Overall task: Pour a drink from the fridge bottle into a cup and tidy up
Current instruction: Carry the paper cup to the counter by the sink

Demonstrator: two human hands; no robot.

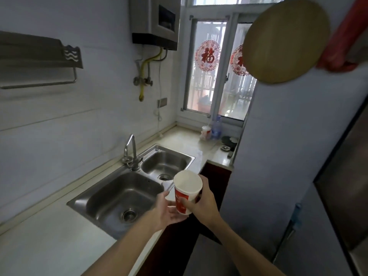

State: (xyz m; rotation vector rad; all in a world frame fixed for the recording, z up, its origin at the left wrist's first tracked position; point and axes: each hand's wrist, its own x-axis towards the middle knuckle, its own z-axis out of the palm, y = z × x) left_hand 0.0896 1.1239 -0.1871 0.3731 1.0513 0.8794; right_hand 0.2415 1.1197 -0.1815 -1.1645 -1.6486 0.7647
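A red and white paper cup [186, 191] is held upright in front of me, just past the counter's front edge, beside the sink. My right hand [201, 204] wraps around its right side. My left hand [169, 209] cups it from below and to the left, fingers touching its base. I cannot see what is inside the cup. A clear plastic bottle with a blue label [216, 128] stands on the far counter by the window, next to another red and white cup [206, 132].
A steel double sink [99, 198] with a tap [131, 150] sits in the pale counter [49, 242]. The grey fridge [288, 156] rises on the right. A round woven tray [285, 39] hangs above it. Small dark items [229, 141] lie beside the bottle.
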